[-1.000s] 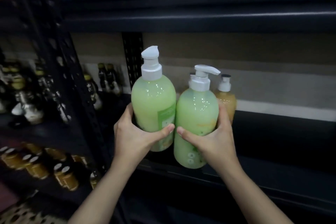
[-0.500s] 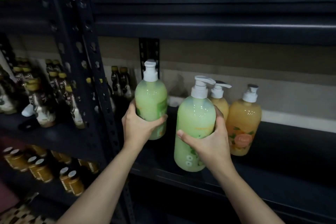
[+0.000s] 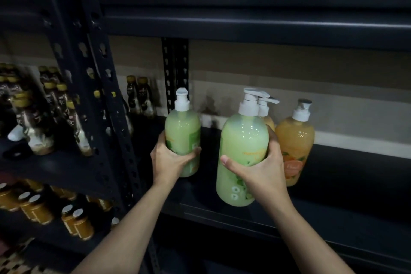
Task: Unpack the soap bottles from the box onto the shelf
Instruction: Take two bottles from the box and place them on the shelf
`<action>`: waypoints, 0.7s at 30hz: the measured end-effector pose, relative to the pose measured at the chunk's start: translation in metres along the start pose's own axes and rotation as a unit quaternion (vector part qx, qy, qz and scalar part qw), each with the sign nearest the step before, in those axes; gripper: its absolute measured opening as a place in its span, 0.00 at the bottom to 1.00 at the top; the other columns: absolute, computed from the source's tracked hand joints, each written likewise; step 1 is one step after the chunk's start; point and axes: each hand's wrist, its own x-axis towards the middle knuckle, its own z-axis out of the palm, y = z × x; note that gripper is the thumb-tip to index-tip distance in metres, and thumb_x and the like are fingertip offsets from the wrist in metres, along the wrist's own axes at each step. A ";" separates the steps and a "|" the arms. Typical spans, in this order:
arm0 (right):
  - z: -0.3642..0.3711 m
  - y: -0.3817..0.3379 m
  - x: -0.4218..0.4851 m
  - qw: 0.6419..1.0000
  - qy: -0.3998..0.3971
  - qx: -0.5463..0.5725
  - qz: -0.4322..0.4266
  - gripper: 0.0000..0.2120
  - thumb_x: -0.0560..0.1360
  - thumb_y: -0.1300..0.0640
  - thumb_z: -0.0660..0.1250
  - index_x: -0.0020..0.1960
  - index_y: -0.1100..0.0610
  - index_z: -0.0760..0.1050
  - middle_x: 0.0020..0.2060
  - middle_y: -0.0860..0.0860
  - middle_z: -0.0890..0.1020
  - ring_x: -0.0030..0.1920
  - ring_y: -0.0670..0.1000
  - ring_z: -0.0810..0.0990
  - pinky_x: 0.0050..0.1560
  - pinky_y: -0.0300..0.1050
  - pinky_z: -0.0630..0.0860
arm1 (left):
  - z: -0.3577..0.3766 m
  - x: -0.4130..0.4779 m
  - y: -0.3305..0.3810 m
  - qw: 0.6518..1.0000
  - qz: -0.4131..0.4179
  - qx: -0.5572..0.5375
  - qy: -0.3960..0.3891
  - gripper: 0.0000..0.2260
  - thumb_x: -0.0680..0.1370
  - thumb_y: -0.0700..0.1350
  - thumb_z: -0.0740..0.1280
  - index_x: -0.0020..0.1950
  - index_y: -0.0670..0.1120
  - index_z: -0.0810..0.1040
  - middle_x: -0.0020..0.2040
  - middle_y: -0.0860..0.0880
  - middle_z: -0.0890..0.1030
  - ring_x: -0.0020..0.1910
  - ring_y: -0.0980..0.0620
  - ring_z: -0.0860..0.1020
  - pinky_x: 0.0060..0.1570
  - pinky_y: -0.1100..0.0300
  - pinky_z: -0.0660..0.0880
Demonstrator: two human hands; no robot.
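Both hands are up at the dark metal shelf [image 3: 347,176], each with a green soap bottle. The left hand [image 3: 171,162] grips the left green bottle [image 3: 182,133] low on its body, its fingers [image 3: 162,143] curled round the far side and the thumb across the front. That bottle is upright, well in on the shelf beside the perforated rear post [image 3: 175,62]. The right hand [image 3: 263,173] grasps the right green bottle [image 3: 242,140] round its middle, also upright, nearer the front edge. I cannot tell whether either base is touching the board.

Just to the right stands an orange soap bottle [image 3: 294,140], and a second orange bottle [image 3: 268,120] peeks out behind the right green one, only its shoulder and white pump showing.

On the neighbouring rack to the left are dark bottles with yellow caps [image 3: 139,95], and below them rows of amber jars [image 3: 39,210]. Another shelf board [image 3: 244,6] runs overhead.
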 end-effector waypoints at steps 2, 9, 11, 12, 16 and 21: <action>-0.001 0.001 0.000 1.000 -0.001 -0.005 -0.002 0.48 0.57 0.50 0.84 0.71 0.42 0.63 0.59 0.37 0.73 0.60 0.41 0.75 0.62 0.51 0.77 | 0.002 -0.001 -0.002 1.000 -0.004 0.001 -0.002 0.42 0.56 0.58 0.82 0.66 0.47 0.73 0.54 0.49 0.80 0.54 0.50 0.78 0.55 0.57 0.76; 0.001 0.005 0.000 1.000 0.000 -0.007 -0.001 0.48 0.57 0.50 0.84 0.70 0.41 0.63 0.58 0.37 0.73 0.60 0.40 0.75 0.62 0.49 0.77 | 0.005 0.002 -0.006 1.000 -0.007 0.001 -0.009 0.43 0.55 0.59 0.82 0.66 0.49 0.72 0.55 0.48 0.80 0.55 0.49 0.78 0.56 0.52 0.77; 0.002 0.007 -0.001 1.000 -0.001 -0.005 0.000 0.48 0.56 0.49 0.84 0.70 0.40 0.63 0.59 0.37 0.74 0.60 0.40 0.75 0.61 0.49 0.77 | 0.005 0.002 -0.009 1.000 -0.009 -0.003 -0.016 0.44 0.55 0.61 0.81 0.66 0.50 0.72 0.55 0.49 0.80 0.56 0.48 0.78 0.56 0.50 0.78; 0.003 0.008 -0.001 1.000 -0.001 -0.005 0.002 0.48 0.56 0.49 0.84 0.70 0.40 0.63 0.59 0.38 0.74 0.60 0.41 0.75 0.61 0.50 0.78 | 0.004 0.002 -0.011 1.000 -0.010 -0.005 -0.021 0.44 0.55 0.61 0.81 0.66 0.50 0.72 0.55 0.49 0.80 0.55 0.48 0.78 0.56 0.50 0.78; 0.012 0.005 0.005 1.000 -0.002 -0.025 -0.001 0.48 0.56 0.46 0.83 0.70 0.39 0.62 0.58 0.39 0.74 0.60 0.45 0.76 0.61 0.52 0.77 | 0.000 0.002 -0.016 0.999 -0.004 -0.024 -0.024 0.42 0.56 0.60 0.82 0.65 0.49 0.73 0.55 0.51 0.80 0.54 0.52 0.79 0.55 0.53 0.77; 0.036 -0.010 0.032 1.000 -0.010 -0.016 -0.024 0.51 0.59 0.48 0.83 0.74 0.45 0.59 0.53 0.39 0.76 0.52 0.38 0.77 0.57 0.40 0.76 | -0.008 0.007 -0.023 0.998 -0.020 -0.038 -0.041 0.37 0.59 0.54 0.83 0.63 0.49 0.72 0.54 0.51 0.79 0.53 0.50 0.78 0.54 0.56 0.76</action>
